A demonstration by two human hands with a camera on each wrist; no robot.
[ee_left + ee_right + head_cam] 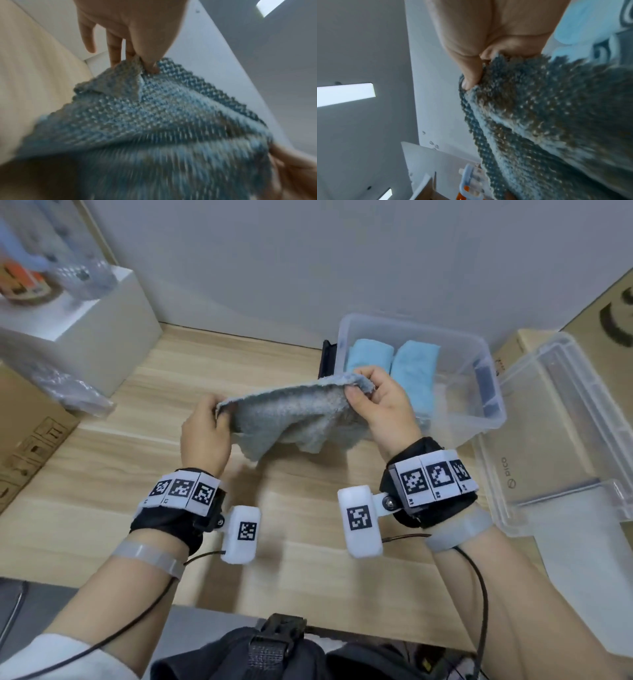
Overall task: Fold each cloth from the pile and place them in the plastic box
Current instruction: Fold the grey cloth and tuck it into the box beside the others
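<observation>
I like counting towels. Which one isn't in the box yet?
The grey cloth, held up by both hands; the two blue cloths already lie folded inside the plastic box.

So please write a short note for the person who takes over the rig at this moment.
Left hand pinches the left corner of the grey cloth; right hand pinches the right corner. The cloth hangs spread between them above the table, in front of the box.
Done: two blue cloths lie folded in the box.
Left: fold the grey cloth and put it in. No pile is visible.
</observation>
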